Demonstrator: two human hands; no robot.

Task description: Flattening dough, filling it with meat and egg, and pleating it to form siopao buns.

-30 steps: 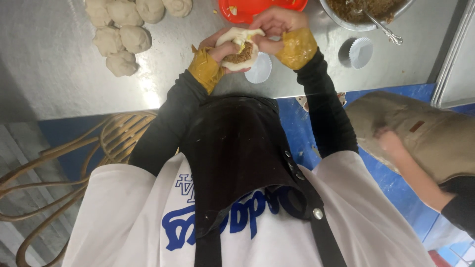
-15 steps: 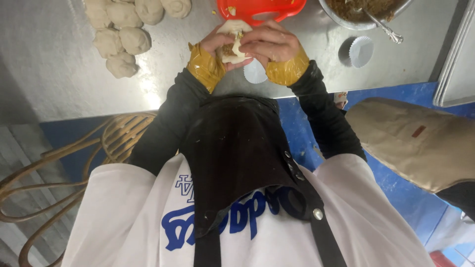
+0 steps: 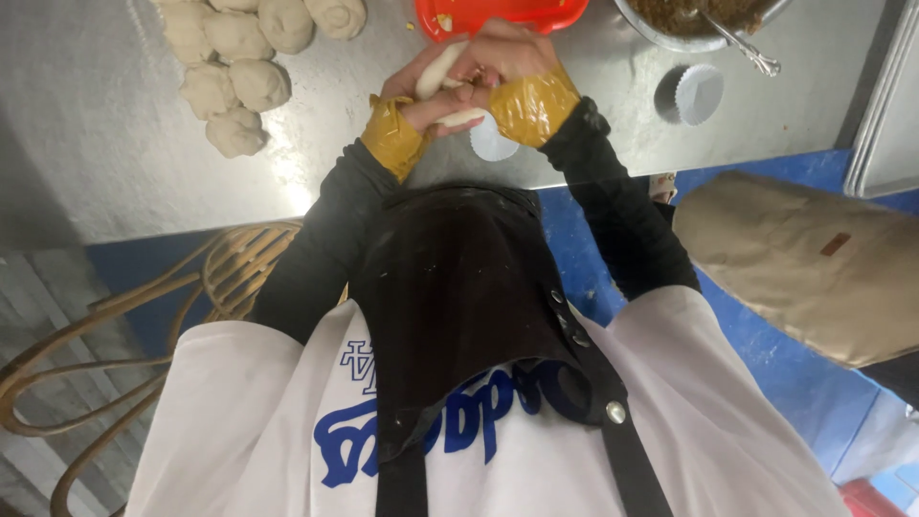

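Note:
Both my hands meet over the steel table (image 3: 96, 153), just before a red tray (image 3: 507, 14). My left hand (image 3: 426, 101) and my right hand (image 3: 503, 67) are closed together around a pale piece of dough (image 3: 438, 69), which shows between the fingers. Yellow-brown bands wrap both wrists above black sleeves. A white paper cup liner (image 3: 490, 146) lies on the table right under my hands.
Several round dough balls (image 3: 239, 81) sit at the table's far left. A metal bowl of brown filling (image 3: 689, 19) with a spoon stands far right, another paper liner (image 3: 699, 93) beside it. A person in tan clothing (image 3: 804, 268) is at right; a wicker chair (image 3: 225, 278) at left.
The dough lay open with brown filling showing; now my hands have folded around it and shifted slightly away from me. The other person's hand has left the view.

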